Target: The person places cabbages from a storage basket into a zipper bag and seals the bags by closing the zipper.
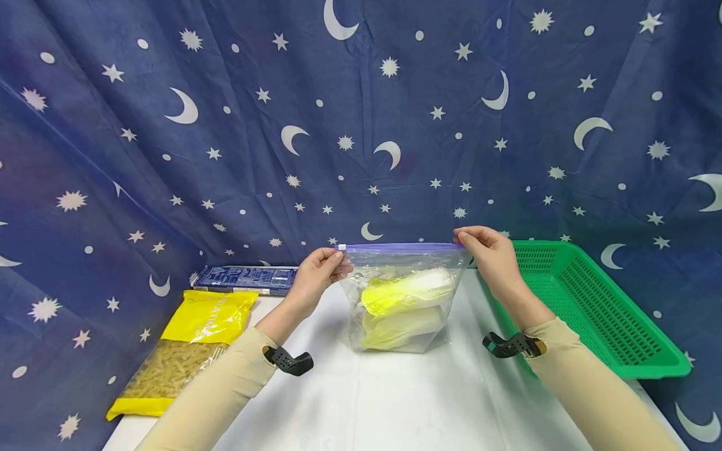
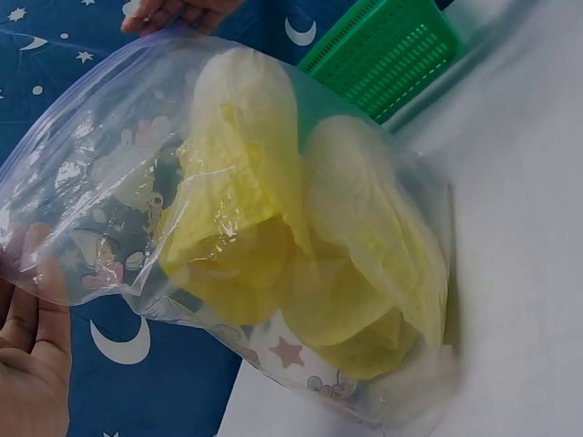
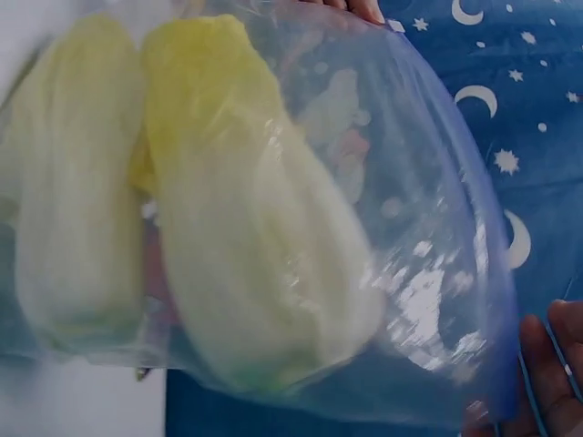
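Note:
A clear zip bag point(image 1: 389, 260) with a purple zip strip point(image 1: 403, 248) stands upright on the white table, its top edge stretched level. Inside lie two yellow-white napa cabbages, one point(image 1: 412, 290) above the other point(image 1: 402, 327) in the head view. My left hand point(image 1: 317, 275) pinches the top left corner, beside the white slider point(image 1: 341, 247). At the opposite top corner, my right hand point(image 1: 494, 260) pinches the bag between thumb and fingers. Both cabbages point(image 2: 241, 173) show through the plastic in the left wrist view, and large cabbage leaves point(image 3: 246, 228) fill much of the right wrist view.
Left of the bag lies a yellow-and-clear pack of pasta point(image 1: 188, 351), partly behind my left sleeve. Behind it is a flat dark blue package point(image 1: 245, 279). A green perforated basket point(image 1: 648, 363) stands at the right. A blue star-and-moon cloth point(image 1: 361, 125) hangs behind the table.

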### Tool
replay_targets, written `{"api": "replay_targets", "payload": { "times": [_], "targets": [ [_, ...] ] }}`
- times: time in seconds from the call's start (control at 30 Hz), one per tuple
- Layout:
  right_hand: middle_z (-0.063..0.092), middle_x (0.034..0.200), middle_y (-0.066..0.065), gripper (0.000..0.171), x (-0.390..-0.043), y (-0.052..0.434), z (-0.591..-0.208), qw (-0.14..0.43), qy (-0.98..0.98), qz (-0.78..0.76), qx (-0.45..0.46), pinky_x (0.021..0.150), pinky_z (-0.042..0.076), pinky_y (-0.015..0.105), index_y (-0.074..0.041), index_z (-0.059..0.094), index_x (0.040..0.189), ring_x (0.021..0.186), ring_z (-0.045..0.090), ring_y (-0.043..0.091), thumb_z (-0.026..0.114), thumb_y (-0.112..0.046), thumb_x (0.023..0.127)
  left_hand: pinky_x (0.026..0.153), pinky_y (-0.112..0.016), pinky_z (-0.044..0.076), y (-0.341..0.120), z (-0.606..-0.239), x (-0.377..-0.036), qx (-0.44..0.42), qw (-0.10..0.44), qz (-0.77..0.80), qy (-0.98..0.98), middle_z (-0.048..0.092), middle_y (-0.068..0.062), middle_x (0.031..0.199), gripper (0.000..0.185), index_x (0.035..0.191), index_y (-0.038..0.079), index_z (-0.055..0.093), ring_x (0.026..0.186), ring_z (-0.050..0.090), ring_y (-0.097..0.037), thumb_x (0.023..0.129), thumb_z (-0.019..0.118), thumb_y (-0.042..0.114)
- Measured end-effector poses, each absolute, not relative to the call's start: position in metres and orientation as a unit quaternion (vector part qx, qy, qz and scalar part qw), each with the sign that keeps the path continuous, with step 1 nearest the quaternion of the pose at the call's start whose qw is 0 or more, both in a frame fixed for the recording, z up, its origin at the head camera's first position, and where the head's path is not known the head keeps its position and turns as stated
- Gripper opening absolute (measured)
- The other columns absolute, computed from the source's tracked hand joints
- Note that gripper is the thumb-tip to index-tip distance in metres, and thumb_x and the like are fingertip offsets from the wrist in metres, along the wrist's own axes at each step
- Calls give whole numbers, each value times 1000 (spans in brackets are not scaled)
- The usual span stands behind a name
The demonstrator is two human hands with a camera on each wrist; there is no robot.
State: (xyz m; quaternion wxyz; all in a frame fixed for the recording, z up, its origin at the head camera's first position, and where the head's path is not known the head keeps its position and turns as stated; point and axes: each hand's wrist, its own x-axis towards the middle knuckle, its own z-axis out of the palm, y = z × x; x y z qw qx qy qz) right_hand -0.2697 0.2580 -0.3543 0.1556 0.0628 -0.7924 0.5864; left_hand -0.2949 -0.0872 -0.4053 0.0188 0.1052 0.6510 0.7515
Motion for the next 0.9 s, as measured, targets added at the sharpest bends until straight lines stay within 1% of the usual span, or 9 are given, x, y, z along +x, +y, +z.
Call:
{"api": "replay_targets", "payload": {
  "times": [0.1, 0.2, 0.27, 0.4, 0.47, 0.57, 0.67, 0.77, 0.9],
  "targets": [
    [70, 119, 9, 36, -271, 251, -346, 192, -809, 549, 84, 92, 52, 25, -5, 71, 123, 107, 62, 11, 60, -34, 105, 92, -31, 57, -87, -406, -295, 111, 17, 753, 649, 71, -10, 106, 19, 117, -1, 56, 95, 72, -17, 107, 56, 14],
    [71, 117, 7, 32, -272, 241, -338, 218, -826, 509, 109, 88, 52, 27, -9, 73, 121, 103, 63, 11, 61, -34, 104, 93, -32, 57, -86, -406, -295, 115, 13, 750, 651, 72, -11, 107, 20, 118, -2, 56, 95, 72, -17, 107, 56, 14],
    [71, 117, 5, 31, -273, 232, -334, 223, -832, 491, 130, 89, 52, 32, -11, 74, 121, 103, 63, 13, 62, -33, 104, 93, -32, 57, -85, -406, -294, 118, 11, 750, 651, 72, -12, 107, 19, 118, -2, 55, 94, 72, -17, 107, 56, 13],
    [70, 119, 2, 27, -275, 211, -329, 212, -838, 474, 166, 96, 51, 45, -13, 74, 121, 110, 62, 20, 64, -30, 103, 92, -32, 57, -82, -405, -292, 125, 8, 751, 648, 73, -13, 108, 17, 116, -2, 56, 94, 72, -16, 107, 56, 12],
    [69, 120, 2, 26, -276, 200, -329, 203, -842, 466, 181, 99, 50, 48, -13, 74, 122, 113, 61, 22, 65, -28, 103, 91, -32, 58, -81, -404, -292, 128, 6, 752, 646, 73, -14, 108, 16, 115, -2, 56, 93, 72, -16, 106, 56, 11],
    [68, 119, 0, 24, -278, 185, -331, 188, -848, 454, 196, 99, 50, 47, -16, 74, 121, 114, 60, 21, 66, -27, 102, 90, -31, 58, -79, -403, -291, 132, 3, 751, 647, 73, -13, 107, 15, 114, -2, 57, 93, 72, -15, 106, 56, 10],
    [68, 116, -3, 22, -281, 170, -334, 180, -850, 446, 213, 94, 54, 44, -17, 75, 119, 113, 60, 18, 68, -25, 101, 90, -31, 59, -78, -402, -290, 136, 3, 747, 650, 73, -12, 107, 14, 114, -1, 57, 94, 73, -15, 107, 55, 11],
    [69, 115, -4, 21, -284, 155, -335, 174, -850, 437, 237, 90, 56, 45, -16, 76, 118, 114, 59, 18, 69, -24, 100, 91, -32, 58, -77, -402, -290, 142, 5, 743, 654, 73, -11, 107, 14, 114, 0, 57, 95, 73, -15, 107, 55, 13],
    [69, 119, -4, 23, -289, 140, -336, 165, -860, 405, 262, 94, 53, 45, -15, 75, 119, 118, 56, 19, 70, -24, 99, 93, -35, 58, -76, -401, -289, 155, 9, 739, 656, 72, -13, 109, 17, 115, 0, 55, 95, 73, -15, 107, 55, 15]
  ]
}}
